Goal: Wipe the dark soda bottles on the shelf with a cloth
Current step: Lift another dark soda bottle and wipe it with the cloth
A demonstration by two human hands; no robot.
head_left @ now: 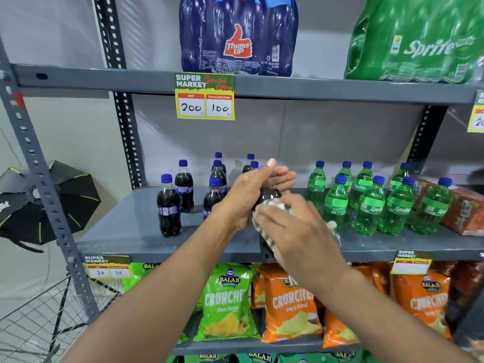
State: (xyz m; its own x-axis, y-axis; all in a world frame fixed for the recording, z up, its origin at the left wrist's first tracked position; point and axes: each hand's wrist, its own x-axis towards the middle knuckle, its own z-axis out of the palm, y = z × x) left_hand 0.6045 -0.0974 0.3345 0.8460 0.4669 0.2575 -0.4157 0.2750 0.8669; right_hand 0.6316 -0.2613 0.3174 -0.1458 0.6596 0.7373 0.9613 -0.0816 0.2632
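Several dark soda bottles (169,208) with blue caps stand on the left half of the grey middle shelf (125,231). My left hand (248,195) grips one dark bottle (269,196) by its neck and upper body, lifted in front of the shelf. My right hand (293,229) presses a pale patterned cloth (275,208) against the lower part of that bottle, covering most of it. Only a dark patch of the held bottle and its base show between the two hands.
Green Sprite bottles (366,205) fill the shelf's right half beside a red carton (468,213). Above sit a Thums Up pack (238,35) and a Sprite pack (419,40). Chip bags (227,302) hang below. A wire basket (39,323) and a black lamp (34,203) stand left.
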